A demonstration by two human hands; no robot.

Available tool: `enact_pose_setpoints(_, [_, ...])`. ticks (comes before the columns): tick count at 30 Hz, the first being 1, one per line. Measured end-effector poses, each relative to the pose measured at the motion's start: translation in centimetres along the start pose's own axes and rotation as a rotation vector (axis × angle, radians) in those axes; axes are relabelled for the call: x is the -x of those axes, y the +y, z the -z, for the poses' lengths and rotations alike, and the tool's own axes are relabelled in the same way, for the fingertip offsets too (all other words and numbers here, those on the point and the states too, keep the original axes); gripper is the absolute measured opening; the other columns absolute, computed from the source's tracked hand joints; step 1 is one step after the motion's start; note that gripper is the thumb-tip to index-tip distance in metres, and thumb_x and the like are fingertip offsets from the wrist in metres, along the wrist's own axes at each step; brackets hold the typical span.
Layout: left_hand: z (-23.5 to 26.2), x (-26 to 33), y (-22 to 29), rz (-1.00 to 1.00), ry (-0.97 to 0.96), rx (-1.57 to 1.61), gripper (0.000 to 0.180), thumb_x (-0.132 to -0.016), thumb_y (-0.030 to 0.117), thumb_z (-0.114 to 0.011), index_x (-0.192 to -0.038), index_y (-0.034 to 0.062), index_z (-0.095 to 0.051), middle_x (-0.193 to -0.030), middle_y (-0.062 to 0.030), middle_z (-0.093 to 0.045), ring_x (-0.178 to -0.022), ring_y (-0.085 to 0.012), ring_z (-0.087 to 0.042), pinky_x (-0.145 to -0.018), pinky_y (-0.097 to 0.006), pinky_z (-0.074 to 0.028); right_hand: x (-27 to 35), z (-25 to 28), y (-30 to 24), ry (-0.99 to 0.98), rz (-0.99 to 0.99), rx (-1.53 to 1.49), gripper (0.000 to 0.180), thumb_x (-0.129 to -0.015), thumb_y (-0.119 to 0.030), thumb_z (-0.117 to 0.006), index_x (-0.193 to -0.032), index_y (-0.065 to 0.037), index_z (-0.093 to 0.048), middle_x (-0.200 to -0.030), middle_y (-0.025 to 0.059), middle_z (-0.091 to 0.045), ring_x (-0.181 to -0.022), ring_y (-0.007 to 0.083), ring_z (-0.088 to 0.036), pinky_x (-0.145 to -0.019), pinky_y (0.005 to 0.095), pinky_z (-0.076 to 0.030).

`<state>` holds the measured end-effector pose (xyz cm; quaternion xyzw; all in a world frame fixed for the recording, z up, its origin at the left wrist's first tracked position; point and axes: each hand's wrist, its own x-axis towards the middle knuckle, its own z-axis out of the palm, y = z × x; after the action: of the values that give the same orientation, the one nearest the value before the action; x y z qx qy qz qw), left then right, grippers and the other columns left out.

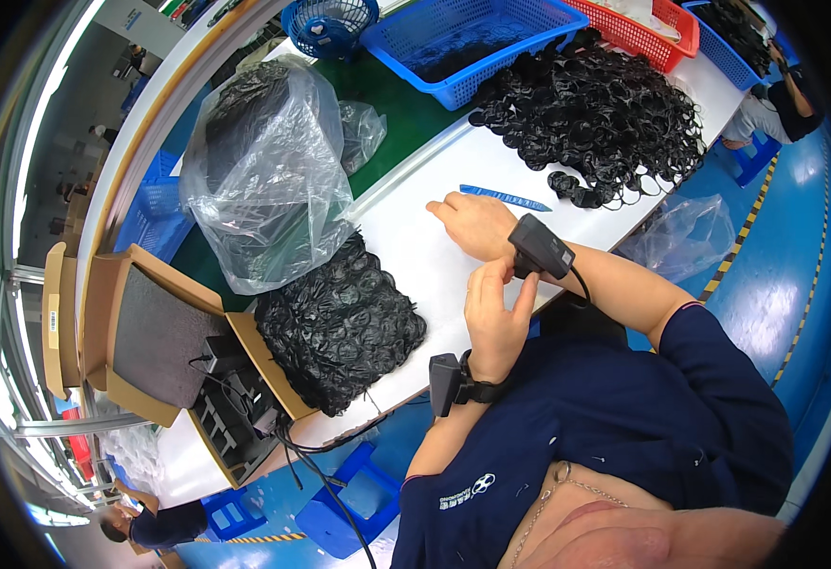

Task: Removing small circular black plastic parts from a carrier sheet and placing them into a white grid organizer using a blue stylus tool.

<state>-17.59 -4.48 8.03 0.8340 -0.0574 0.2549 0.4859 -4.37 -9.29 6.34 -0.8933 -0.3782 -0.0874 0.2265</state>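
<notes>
My left hand (496,318) reaches up to my right wrist. Its thumb and fingers close on the black wrist device (541,247) strapped there, though the exact grip is partly hidden. A similar black device (446,384) sits on my left wrist. Above the white table, my right hand (475,224) holds nothing, its fingers loosely stretched to the left. Just beyond it lies a flat blue pointed strip (507,197). To the left rests a dense stack of black looped pieces (340,327); a larger loose heap of black ringed pieces (596,114) spreads at the far right.
Behind the stack stands a clear plastic bag (264,180) of black pieces. An open cardboard box (164,346) with cables is at left. Blue (458,90) and red (686,47) baskets line the back. A blue stool (354,503) is below; people work nearby.
</notes>
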Motion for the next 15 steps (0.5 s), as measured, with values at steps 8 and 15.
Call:
enact_pose_setpoints(8, [1.5,0.9,-1.1,-0.006,0.105,-0.037,0.028,-0.08,0.003,-0.075,-0.105,-0.0004,-0.062,-0.1,-0.0141,-0.06,-0.09,-0.0293,-0.06,-0.078,-0.038,-0.049,1.2,-2.0,0.1,-0.139,-0.067,-0.436,0.025,-0.088,-0.012,-0.056,-0.11,-0.002,-0.065,-0.095,0.0177,-0.067,-0.089,0.0336,-0.065,-0.078,0.0409,-0.052])
enact_pose_setpoints(15, [7.1,5.6,-4.2,0.219,0.191,-0.176,0.008,-0.087,-0.001,-0.065,-0.096,-0.0014,-0.064,-0.093,-0.0142,-0.063,-0.085,-0.0266,-0.06,-0.073,-0.035,-0.051,4.6,1.0,6.4,0.188,-0.102,-0.103,0.024,-0.08,-0.012,-0.065,-0.098,0.003,-0.064,-0.094,0.0182,-0.062,-0.092,0.0351,-0.061,-0.075,0.0413,-0.052])
